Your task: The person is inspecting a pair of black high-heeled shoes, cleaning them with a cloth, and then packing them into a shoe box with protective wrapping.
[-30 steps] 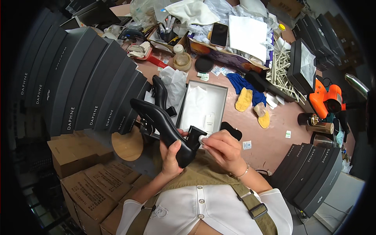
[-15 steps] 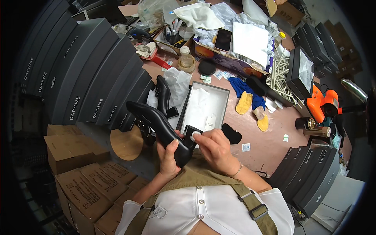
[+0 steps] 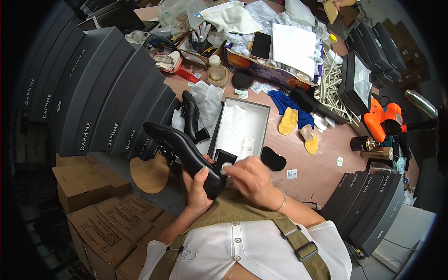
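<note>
My left hand (image 3: 198, 192) grips a black high-heeled shoe (image 3: 175, 142) by its back part, with the toe pointing up and left. My right hand (image 3: 254, 179) pinches a small white wad (image 3: 226, 168) against the shoe near its block heel (image 3: 226, 158); the fingertips are slightly blurred. Just beyond, a second black heeled shoe (image 3: 190, 114) lies on crumpled white tissue paper (image 3: 208, 100). Beside it stands an open shoebox (image 3: 258, 119) holding white paper and a tag (image 3: 248, 147).
Dark shoeboxes stand stacked at left (image 3: 88, 93) and right (image 3: 364, 205). Brown cartons (image 3: 102, 228) sit at lower left. A jar (image 3: 217, 74), yellow pads (image 3: 288, 122), a blue cloth (image 3: 282, 100) and an orange heat tool (image 3: 375, 122) lie around the table. Another person's hand (image 3: 344, 3) shows at top right.
My right hand has shifted slightly left with the white wad, along the heel end of the shoe. The left hand keeps its grip; the whole view has moved a little.
</note>
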A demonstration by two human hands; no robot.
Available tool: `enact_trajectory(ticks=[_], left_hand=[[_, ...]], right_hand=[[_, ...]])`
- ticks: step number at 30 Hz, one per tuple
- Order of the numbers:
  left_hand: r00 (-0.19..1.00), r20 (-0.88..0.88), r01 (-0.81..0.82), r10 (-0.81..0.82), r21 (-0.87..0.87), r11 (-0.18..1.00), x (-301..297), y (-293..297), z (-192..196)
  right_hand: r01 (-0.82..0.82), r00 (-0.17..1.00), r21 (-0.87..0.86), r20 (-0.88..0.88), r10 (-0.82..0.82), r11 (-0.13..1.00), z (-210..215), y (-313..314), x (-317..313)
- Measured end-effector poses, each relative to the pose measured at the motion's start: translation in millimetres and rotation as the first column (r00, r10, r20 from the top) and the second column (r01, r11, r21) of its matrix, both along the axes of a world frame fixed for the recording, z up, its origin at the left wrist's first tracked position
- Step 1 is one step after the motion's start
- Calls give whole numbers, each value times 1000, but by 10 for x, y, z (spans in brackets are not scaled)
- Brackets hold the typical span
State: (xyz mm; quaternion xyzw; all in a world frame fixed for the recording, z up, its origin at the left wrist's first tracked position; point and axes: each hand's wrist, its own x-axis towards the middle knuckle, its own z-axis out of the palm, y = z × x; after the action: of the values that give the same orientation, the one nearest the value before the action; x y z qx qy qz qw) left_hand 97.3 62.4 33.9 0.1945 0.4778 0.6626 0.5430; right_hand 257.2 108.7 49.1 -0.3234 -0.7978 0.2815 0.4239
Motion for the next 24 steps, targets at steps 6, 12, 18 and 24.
enact_trajectory(ticks=[6, 12, 18, 24], left_hand=[[999, -36, 26, -26, 7, 1000, 12, 15, -19], [998, 15, 58, -57, -28, 998, 24, 10, -77], [987, 133, 115, -96, -140, 983, -40, 88, -45], [994, 104, 32, -18, -135, 990, -72, 111, -144]], right_hand=[[-58, 998, -67, -24, 57, 996, -21, -47, -14], [126, 982, 96, 126, -138, 987, -186, 515, 127], [458, 701, 397, 389, -598, 795, -962, 1210, 813], [332, 700, -309, 714, -14, 891, -1556, 313, 1128]])
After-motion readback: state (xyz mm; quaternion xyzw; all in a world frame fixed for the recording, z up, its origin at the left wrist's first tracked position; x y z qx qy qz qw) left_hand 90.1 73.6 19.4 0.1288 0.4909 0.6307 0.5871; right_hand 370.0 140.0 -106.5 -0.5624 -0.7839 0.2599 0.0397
